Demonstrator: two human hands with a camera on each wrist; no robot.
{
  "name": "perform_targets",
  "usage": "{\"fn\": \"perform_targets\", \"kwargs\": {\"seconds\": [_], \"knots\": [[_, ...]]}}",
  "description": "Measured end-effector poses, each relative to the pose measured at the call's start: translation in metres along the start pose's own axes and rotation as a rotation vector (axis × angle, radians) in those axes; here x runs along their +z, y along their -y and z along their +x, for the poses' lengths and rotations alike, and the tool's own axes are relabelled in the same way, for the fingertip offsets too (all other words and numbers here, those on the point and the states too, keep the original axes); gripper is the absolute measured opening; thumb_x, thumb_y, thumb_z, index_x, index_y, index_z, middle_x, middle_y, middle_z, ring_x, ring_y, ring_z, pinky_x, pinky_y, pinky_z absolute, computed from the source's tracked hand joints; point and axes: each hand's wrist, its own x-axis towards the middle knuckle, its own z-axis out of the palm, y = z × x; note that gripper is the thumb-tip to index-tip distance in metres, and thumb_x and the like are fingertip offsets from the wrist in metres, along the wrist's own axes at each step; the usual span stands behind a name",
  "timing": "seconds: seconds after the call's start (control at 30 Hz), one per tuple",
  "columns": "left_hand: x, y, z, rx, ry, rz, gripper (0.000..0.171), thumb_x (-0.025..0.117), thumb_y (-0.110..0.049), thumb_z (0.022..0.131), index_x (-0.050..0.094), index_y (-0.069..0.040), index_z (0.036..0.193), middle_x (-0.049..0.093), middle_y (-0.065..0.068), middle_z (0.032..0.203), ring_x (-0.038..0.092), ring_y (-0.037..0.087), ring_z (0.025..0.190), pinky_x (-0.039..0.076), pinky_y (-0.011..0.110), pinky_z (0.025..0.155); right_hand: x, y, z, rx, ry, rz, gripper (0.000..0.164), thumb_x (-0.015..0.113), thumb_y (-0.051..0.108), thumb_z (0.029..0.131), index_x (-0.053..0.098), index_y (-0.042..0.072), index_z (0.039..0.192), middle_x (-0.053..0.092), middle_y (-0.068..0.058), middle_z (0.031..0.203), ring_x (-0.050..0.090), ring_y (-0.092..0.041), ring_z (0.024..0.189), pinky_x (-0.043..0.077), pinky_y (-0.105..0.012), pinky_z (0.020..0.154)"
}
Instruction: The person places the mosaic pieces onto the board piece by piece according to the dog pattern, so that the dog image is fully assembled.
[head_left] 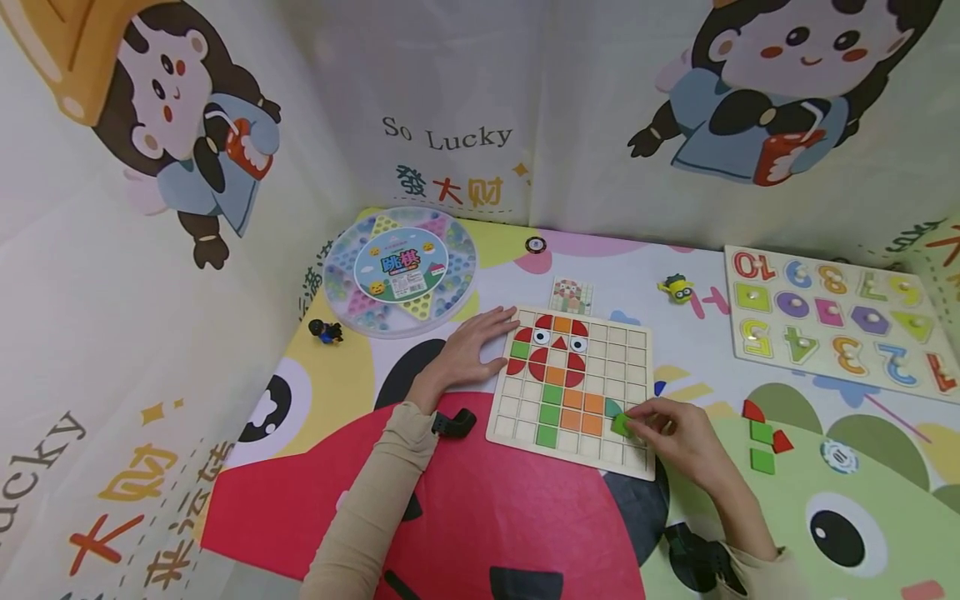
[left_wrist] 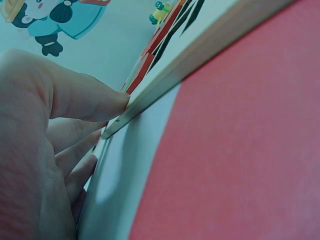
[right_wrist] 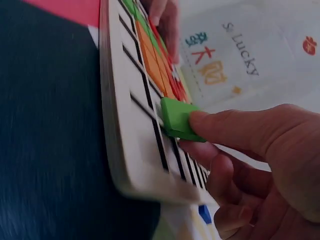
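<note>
A square wooden grid board (head_left: 517,408) lies on the patterned cloth, bearing red, orange, green and eye-marked tiles. Between thumb and finger my right hand (head_left: 678,433) pinches a green square tile (right_wrist: 180,118), held tilted over the board's lower right cells. Just above that tile a teal quarter-round tile (head_left: 612,407) sits on the grid. My left hand (head_left: 468,350) rests at the board's left edge, fingers extended; in the left wrist view its thumb (left_wrist: 95,97) touches the rim. Beyond the far edge lies a small picture card (head_left: 572,296).
Loose green tiles (head_left: 762,461) and red pieces (head_left: 753,411) lie right of my right hand, near a poker chip (head_left: 839,457). A number puzzle (head_left: 840,321) stands far right. At back left are a round checkers box (head_left: 401,271) and a small dark figure (head_left: 326,332).
</note>
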Motion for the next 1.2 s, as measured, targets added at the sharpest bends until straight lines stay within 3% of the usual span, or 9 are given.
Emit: {"fn": "perform_targets", "kwargs": {"seconds": [0.23,0.43,0.6,0.8,1.03,1.2], "knots": [[0.0,-0.001,0.001,0.004,0.004,0.007,0.065,0.061,-0.029,0.088,0.046,-0.008,0.148,0.032,0.008,0.159,0.023,0.027,0.148,0.017,0.047,0.12,0.011,0.006,0.003,-0.01,0.032,-0.043,0.012,0.082,0.005,0.078,0.077,0.009,0.088,0.062,0.003,0.081,0.049,-0.01,0.065,0.043,-0.023,0.054],[0.0,0.0,0.001,-0.002,0.003,0.012,0.065,0.061,-0.029,0.088,0.046,-0.009,0.148,0.032,0.008,0.159,0.022,0.027,0.148,0.017,0.047,0.12,0.013,0.007,0.006,-0.036,0.007,-0.119,0.013,0.084,0.005,0.075,0.078,0.01,0.085,0.058,0.004,0.08,0.046,-0.01,0.065,0.039,-0.023,0.054],[0.001,0.0,0.0,-0.007,-0.003,0.011,0.065,0.061,-0.028,0.088,0.046,-0.009,0.148,0.032,0.008,0.159,0.022,0.026,0.148,0.017,0.046,0.12,0.007,0.003,0.005,-0.025,-0.051,-0.1,0.013,0.083,0.008,0.078,0.077,0.009,0.089,0.062,0.002,0.082,0.05,-0.011,0.065,0.042,-0.023,0.054],[0.0,0.0,0.0,-0.01,-0.003,0.016,0.065,0.061,-0.028,0.088,0.046,-0.009,0.148,0.032,0.007,0.159,0.022,0.026,0.148,0.017,0.047,0.12,-0.028,-0.019,-0.008,0.082,-0.227,-0.182,0.019,0.077,0.008,0.083,0.073,0.001,0.1,0.068,-0.013,0.092,0.058,-0.015,0.069,0.043,-0.02,0.051],[0.001,-0.001,0.0,-0.01,0.0,0.008,0.065,0.061,-0.028,0.088,0.047,-0.009,0.148,0.033,0.008,0.159,0.023,0.027,0.148,0.017,0.047,0.12,-0.074,-0.054,-0.036,0.181,-0.252,-0.329,0.022,0.076,0.009,0.084,0.072,0.001,0.104,0.067,-0.018,0.087,0.052,0.0,0.063,0.036,-0.027,0.046],[0.001,-0.001,0.0,-0.014,0.005,0.005,0.065,0.061,-0.028,0.088,0.046,-0.009,0.148,0.032,0.008,0.159,0.022,0.026,0.149,0.016,0.047,0.12,-0.091,-0.072,-0.048,0.332,-0.175,-0.379,0.029,0.071,0.016,0.089,0.068,-0.002,0.111,0.062,-0.025,0.096,0.063,-0.033,0.071,0.037,-0.031,0.047]]}}
